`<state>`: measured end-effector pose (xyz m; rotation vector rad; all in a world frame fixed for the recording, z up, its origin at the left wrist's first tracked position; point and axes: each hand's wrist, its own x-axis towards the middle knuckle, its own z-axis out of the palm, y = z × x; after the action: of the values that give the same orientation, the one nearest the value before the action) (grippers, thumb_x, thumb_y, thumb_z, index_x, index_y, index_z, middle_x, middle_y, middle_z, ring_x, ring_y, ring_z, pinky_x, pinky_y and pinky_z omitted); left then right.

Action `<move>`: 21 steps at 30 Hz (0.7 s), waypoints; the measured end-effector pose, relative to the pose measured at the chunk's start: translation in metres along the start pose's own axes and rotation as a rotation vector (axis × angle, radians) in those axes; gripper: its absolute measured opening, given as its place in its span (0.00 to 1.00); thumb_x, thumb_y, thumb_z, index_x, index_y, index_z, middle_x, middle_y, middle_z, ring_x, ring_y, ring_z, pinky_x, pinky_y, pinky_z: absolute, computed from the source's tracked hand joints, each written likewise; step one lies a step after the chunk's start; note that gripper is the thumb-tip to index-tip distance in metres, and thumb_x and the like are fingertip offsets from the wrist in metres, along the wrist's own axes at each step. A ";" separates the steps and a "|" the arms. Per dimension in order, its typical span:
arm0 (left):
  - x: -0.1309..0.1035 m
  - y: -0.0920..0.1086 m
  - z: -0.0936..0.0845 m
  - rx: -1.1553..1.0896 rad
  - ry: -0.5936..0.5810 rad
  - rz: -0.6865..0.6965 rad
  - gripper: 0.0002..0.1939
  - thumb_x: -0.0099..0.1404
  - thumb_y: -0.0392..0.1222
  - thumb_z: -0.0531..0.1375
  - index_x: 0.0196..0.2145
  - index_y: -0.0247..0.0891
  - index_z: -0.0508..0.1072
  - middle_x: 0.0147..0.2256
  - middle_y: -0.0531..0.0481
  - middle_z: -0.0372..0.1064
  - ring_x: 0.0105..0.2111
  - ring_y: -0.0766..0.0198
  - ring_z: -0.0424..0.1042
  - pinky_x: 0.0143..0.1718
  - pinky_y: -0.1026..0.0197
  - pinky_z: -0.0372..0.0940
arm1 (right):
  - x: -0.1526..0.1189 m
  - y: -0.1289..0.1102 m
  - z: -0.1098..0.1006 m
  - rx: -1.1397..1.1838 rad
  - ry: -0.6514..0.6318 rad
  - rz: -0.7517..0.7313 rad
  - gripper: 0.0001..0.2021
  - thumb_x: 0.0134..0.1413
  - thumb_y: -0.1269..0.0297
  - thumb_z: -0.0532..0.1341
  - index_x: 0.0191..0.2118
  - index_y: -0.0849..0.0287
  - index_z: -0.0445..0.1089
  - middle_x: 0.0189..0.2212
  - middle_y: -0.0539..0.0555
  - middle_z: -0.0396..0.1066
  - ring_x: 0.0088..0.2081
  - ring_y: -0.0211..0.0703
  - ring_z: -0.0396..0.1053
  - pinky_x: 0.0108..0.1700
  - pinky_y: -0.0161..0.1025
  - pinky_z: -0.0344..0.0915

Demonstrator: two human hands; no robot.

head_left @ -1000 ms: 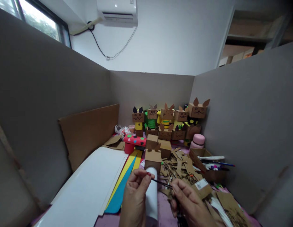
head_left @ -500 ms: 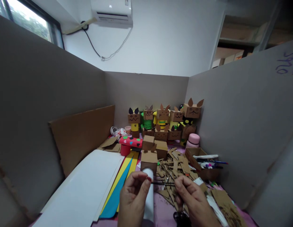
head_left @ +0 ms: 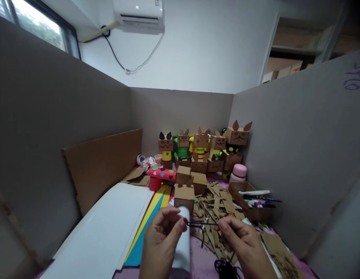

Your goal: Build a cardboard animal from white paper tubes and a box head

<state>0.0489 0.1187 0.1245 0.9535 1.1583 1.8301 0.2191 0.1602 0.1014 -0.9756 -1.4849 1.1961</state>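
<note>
A thin black cord (head_left: 202, 223) runs taut between my two hands, with a loose end hanging down in the gap. Thumb and finger of my left hand (head_left: 167, 236) pinch one side of it, over a white paper tube (head_left: 182, 248). My right hand (head_left: 240, 242) pinches the other side, above the cardboard scraps. Below the right hand lies a tangled bundle of black cord (head_left: 226, 268). Just beyond my left hand sits a small cardboard box (head_left: 184, 195), apart from the fingers.
Cardboard scraps (head_left: 216, 205) spread right of centre, near a box of pens (head_left: 255, 211) and a pink bottle (head_left: 238, 173). White sheets (head_left: 101, 228) and coloured paper lie left. Cardboard animal figures (head_left: 201, 141) stand along the back; grey partitions (head_left: 180, 110) enclose the table.
My hands have moved slightly apart. A loose end of the cord now dangles between them, where two strands were stretched before. The view has shifted a little.
</note>
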 end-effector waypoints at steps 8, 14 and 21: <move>0.002 0.002 -0.002 0.030 -0.028 -0.001 0.12 0.49 0.41 0.69 0.30 0.39 0.72 0.20 0.55 0.69 0.23 0.68 0.66 0.26 0.69 0.61 | 0.001 0.005 -0.004 -0.089 -0.032 0.007 0.20 0.53 0.45 0.56 0.24 0.58 0.66 0.16 0.44 0.53 0.21 0.35 0.51 0.23 0.34 0.48; -0.008 0.002 0.002 0.125 -0.048 0.045 0.08 0.50 0.40 0.67 0.30 0.39 0.73 0.22 0.55 0.68 0.26 0.67 0.67 0.29 0.69 0.61 | -0.002 -0.002 -0.001 -0.239 0.000 -0.053 0.18 0.54 0.48 0.56 0.46 0.48 0.71 0.50 0.55 0.69 0.55 0.55 0.58 0.56 0.48 0.47; -0.015 -0.007 0.004 0.259 -0.150 0.154 0.03 0.54 0.39 0.62 0.29 0.41 0.72 0.24 0.55 0.70 0.27 0.64 0.69 0.31 0.66 0.62 | -0.010 -0.004 0.022 0.096 -0.210 -0.026 0.16 0.45 0.47 0.64 0.23 0.56 0.69 0.22 0.48 0.65 0.29 0.40 0.62 0.35 0.35 0.56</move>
<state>0.0601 0.1092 0.1166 1.3372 1.2773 1.7186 0.1994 0.1455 0.1024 -0.7828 -1.5818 1.3716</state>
